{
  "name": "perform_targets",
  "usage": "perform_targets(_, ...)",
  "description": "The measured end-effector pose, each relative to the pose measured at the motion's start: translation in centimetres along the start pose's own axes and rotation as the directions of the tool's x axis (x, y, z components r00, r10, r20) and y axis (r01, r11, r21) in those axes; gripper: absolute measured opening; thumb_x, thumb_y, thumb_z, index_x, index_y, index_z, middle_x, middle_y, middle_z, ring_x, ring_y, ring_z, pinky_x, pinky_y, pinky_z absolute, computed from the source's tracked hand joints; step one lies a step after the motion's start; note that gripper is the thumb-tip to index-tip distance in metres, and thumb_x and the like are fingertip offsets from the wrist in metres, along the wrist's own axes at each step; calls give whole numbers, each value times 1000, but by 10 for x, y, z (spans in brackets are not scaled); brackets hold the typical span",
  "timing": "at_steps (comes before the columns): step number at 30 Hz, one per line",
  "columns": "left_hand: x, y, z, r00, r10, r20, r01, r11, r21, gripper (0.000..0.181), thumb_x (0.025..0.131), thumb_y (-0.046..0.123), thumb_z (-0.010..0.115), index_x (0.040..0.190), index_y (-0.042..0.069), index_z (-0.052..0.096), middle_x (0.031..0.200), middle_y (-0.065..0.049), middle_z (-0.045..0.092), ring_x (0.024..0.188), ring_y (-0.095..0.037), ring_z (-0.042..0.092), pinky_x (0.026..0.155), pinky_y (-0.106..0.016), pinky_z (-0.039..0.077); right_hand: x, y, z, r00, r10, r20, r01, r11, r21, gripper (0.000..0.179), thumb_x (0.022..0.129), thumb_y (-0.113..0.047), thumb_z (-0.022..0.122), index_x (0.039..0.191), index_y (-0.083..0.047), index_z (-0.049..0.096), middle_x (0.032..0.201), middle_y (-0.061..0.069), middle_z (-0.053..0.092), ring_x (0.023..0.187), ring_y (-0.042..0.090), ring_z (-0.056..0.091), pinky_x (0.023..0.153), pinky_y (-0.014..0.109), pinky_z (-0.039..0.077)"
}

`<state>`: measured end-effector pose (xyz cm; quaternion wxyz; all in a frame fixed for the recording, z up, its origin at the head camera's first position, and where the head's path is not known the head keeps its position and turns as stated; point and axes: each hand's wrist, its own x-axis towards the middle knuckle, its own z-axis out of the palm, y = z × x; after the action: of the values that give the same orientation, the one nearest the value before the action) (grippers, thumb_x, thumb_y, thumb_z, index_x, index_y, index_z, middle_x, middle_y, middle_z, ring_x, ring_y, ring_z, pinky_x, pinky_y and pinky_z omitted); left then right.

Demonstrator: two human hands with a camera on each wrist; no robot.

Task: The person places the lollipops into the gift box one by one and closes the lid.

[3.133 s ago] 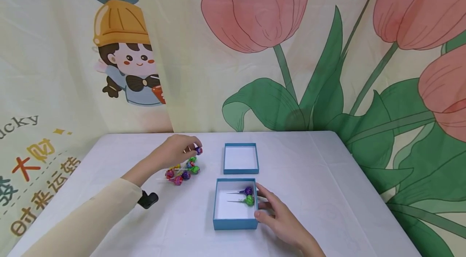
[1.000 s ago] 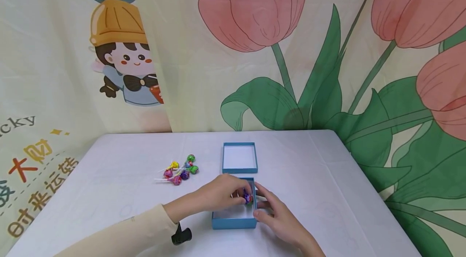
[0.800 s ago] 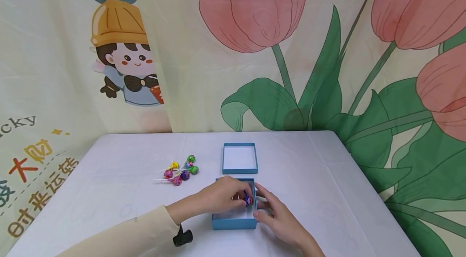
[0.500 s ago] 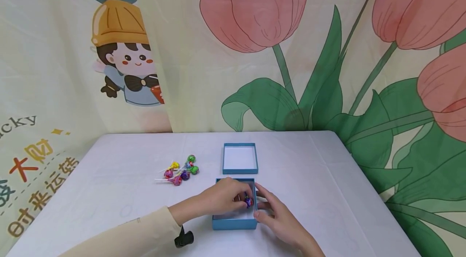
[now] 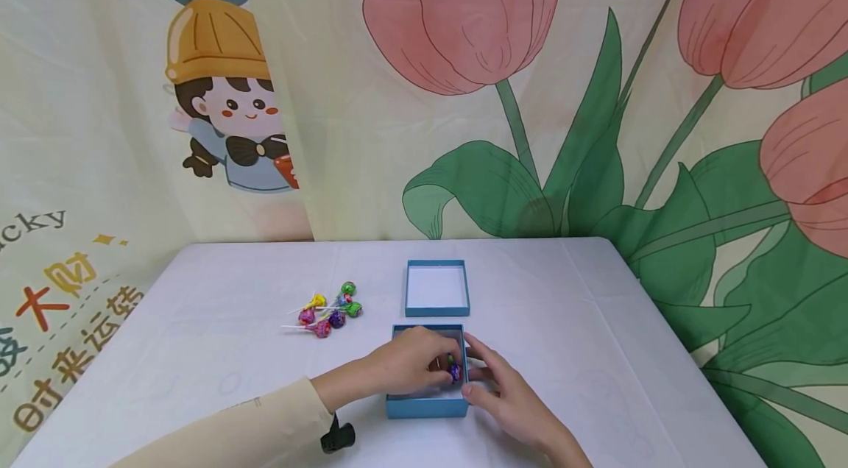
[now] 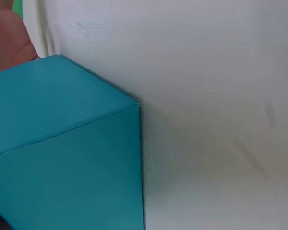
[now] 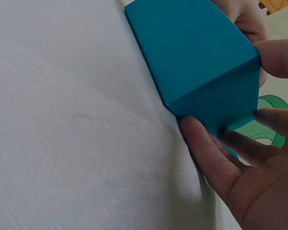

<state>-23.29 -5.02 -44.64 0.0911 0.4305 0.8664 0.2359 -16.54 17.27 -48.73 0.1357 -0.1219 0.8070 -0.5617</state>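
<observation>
In the head view my left hand (image 5: 414, 361) reaches into the blue box (image 5: 427, 408) and pinches a purple lollipop (image 5: 454, 372) near the right wall. The hand covers most of the white inside, including the lollipops laid there before. My right hand (image 5: 513, 398) rests along the box's right wall, thumb at the near corner. In the right wrist view its spread fingers (image 7: 213, 160) touch the blue side. The left wrist view shows the outside of the box (image 6: 77, 158) at one corner.
Behind the box lies its blue-edged lid (image 5: 437, 311), white inside facing up. To the left is a loose pile of several lollipops (image 5: 337, 319) in coloured wrappers, sticks crossing. A white cloth covers the table (image 5: 570, 321); a printed curtain (image 5: 351, 122) hangs behind it.
My left hand has carried the purple lollipop from the pile into the box, then shifted slightly toward the near side. My right hand has stayed at the box's right wall.
</observation>
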Motion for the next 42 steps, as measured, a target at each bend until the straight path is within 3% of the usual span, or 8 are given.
perform_targets(10,-1,1,2,1000,17,2,-17,1000,4,14,95,13,81,108,17,77,91,11,73,77,4,60,70,-14,52,0,-1,0,1000,21,1,-21,1000,-2,77,104,-36,68,169,-30,28,166,18,40,140,39,55,111,67,45)
perform_targets(23,0,0,6,997,73,-16,-72,996,53,14,93,12,83,105,14,75,78,12,62,68,1,50,61,-15,44,-2,-2,0,1000,9,10,-9,1000,23,77,104,-33,69,169,-30,28,166,19,39,140,39,55,111,67,46)
perform_targets(42,0,-1,12,999,34,-32,-30,994,109,13,94,18,83,104,18,75,76,16,58,68,1,50,61,-16,43,-1,-1,1,1000,12,12,-13,1000,27,79,103,-32,69,169,-28,27,167,20,38,140,40,54,111,65,46)
